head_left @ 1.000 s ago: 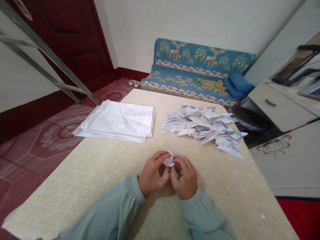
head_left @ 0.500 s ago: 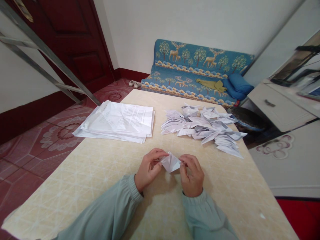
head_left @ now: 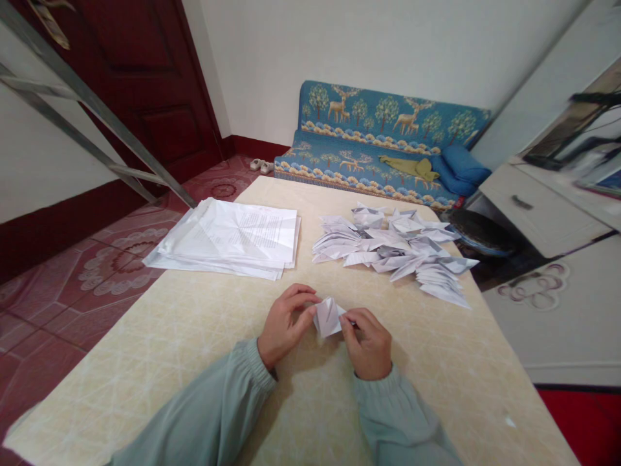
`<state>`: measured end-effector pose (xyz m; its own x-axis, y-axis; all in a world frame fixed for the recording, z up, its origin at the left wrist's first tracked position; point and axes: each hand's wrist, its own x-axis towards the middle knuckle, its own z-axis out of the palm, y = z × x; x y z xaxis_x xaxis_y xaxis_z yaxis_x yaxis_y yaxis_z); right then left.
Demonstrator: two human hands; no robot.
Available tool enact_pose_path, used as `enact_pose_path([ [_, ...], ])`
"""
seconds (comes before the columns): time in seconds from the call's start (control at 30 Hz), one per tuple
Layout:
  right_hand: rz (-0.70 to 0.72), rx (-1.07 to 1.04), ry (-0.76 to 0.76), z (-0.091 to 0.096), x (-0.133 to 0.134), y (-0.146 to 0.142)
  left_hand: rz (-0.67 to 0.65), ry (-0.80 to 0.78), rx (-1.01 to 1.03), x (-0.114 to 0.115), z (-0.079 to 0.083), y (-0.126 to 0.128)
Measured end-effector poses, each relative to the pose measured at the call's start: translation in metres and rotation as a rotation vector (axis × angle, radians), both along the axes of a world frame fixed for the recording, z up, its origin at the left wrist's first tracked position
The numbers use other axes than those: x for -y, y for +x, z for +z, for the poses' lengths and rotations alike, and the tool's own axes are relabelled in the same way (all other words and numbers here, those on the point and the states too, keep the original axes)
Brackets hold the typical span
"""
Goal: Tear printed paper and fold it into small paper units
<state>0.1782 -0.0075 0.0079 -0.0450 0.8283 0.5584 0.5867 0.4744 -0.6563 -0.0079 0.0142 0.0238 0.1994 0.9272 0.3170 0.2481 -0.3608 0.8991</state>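
A small folded white paper piece (head_left: 328, 316) is held just above the cream tabletop (head_left: 194, 336) near its front middle. My left hand (head_left: 285, 323) pinches its left side with thumb and fingers closed. My right hand (head_left: 367, 342) grips its right edge, fingers curled. Both sleeves are pale green. Farther back on the left lies a stack of flat printed sheets (head_left: 228, 238). A heap of several folded paper shapes (head_left: 392, 249) is at the back right of the table.
A blue patterned sofa (head_left: 383, 139) stands beyond the table's far edge. A dark red door (head_left: 140, 84) and slanted metal rails (head_left: 87, 103) are at the left. A white cabinet (head_left: 538, 207) and a dark basin (head_left: 480, 232) sit to the right.
The hands drew apart and opened out the small paper piece, then shifted slightly away from me; the piece now stands more upright between the fingers.
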Motion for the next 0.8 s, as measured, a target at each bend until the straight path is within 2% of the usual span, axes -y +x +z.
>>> enact_pose_path([
  [0.07,-0.003,0.055,0.016,-0.001,0.000,0.000,0.029,0.109,-0.180,0.003,0.004,0.001],
  [0.17,0.010,0.131,0.019,-0.002,0.001,-0.001,0.026,0.165,-0.282,0.009,0.006,0.005],
  [0.33,-0.021,0.194,0.019,-0.001,0.001,-0.005,0.022,0.180,-0.345,0.014,0.005,0.011],
  [0.43,-0.053,0.225,0.006,-0.002,0.002,-0.006,0.041,0.265,-0.394,0.015,0.008,0.013],
  [0.57,-0.071,0.256,-0.012,-0.003,0.002,-0.006,-0.004,0.345,-0.456,0.015,0.009,0.016],
  [0.8,-0.073,0.231,0.012,-0.006,0.001,-0.005,0.050,0.297,-0.406,0.005,-0.006,0.010],
])
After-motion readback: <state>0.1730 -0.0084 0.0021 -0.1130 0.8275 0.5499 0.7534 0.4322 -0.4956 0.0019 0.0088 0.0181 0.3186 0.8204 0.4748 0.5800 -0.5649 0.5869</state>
